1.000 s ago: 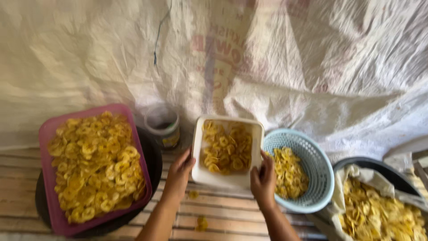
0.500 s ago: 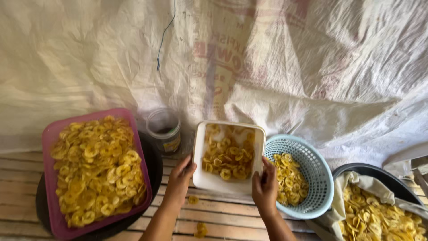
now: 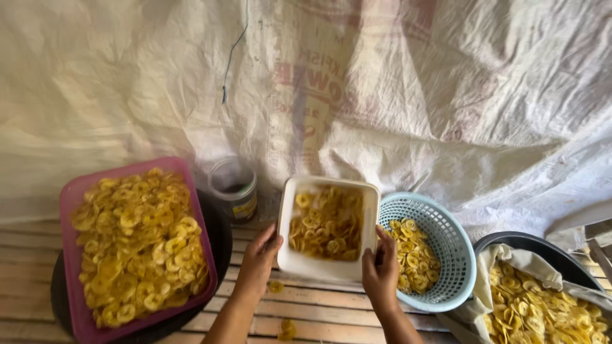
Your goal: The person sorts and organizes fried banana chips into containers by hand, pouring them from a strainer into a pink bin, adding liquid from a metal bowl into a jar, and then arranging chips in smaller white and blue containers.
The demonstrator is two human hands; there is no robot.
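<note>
White tub [image 3: 319, 267] between both hands

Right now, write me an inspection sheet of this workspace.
Surface: slatted wooden bench, loose chips lying on it.
Job's things: white square tub of yellow chips, tilted.
Clutter: pink tray heaped with chips; blue basket; cloth-lined black basin; small plastic jar.
Hands: left hand and right hand grip the tub's near corners.
Cables: thin blue cord hanging on the sheet.
Surroundings: white woven sheeting behind.
</note>
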